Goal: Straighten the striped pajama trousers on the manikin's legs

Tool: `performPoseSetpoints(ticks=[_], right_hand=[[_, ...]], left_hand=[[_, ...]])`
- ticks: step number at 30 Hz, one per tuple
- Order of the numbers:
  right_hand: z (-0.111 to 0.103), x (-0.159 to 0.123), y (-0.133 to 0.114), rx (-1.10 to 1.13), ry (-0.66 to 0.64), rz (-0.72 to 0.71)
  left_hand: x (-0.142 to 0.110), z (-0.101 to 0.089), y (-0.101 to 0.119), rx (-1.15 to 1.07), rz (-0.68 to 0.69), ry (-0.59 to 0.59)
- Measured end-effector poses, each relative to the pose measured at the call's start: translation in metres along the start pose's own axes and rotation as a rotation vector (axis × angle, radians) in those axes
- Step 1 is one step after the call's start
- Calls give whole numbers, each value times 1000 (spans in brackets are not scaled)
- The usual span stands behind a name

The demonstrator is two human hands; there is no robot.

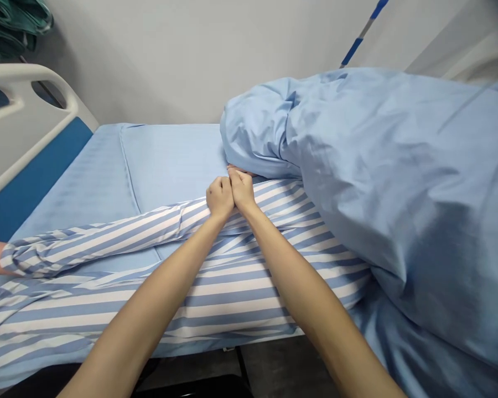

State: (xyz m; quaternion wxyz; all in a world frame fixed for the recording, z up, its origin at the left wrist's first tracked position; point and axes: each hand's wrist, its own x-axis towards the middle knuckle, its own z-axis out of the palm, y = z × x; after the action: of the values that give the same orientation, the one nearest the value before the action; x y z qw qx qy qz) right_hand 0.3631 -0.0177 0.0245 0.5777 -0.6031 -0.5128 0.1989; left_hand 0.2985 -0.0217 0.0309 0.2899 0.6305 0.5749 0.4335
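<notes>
A figure in a blue-and-white striped garment (232,287) lies across the hospital bed, one striped sleeve (108,235) stretched to the left. My left hand (219,197) and my right hand (241,189) are side by side, both closed on the far edge of the striped garment. Just beyond my knuckles, a light blue quilt (377,177) is bunched up over the right half of the bed. What lies under the quilt is hidden.
The mattress has a light blue sheet (166,160). A white and blue bed end board (29,138) stands at the left. A grey wall is behind the bed. Green cloth (12,25) hangs at the top left. A blue-striped pole (363,33) leans at the back right.
</notes>
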Motion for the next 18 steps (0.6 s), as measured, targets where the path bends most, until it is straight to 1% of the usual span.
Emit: performPoseSetpoints(ticks=[1,3,6,8,12,14,16,18], right_hand=[[-2,0,-1,-10,15,-6],[-6,0,-7,-71,16,-70],[-16,-3,-15,-204,-8,-197],[-22,-2,-14,-246,-7,-228],[-23,4,3,-203,-7,-160],[-22,6,10,-160,-10,-121],[-22,8,13,-112,-3,-97],[-23,9,14,-64,11,-71]], left_hand=[[-2,2,-2,4,16,-5],[-5,4,-6,12,41,-17],[-7,3,-7,33,41,-51],[-8,2,-6,49,37,-63],[-9,-1,-1,102,18,-54],[-7,-2,2,102,13,-99],[-3,-2,8,50,32,-157],[3,3,15,-40,52,-168]])
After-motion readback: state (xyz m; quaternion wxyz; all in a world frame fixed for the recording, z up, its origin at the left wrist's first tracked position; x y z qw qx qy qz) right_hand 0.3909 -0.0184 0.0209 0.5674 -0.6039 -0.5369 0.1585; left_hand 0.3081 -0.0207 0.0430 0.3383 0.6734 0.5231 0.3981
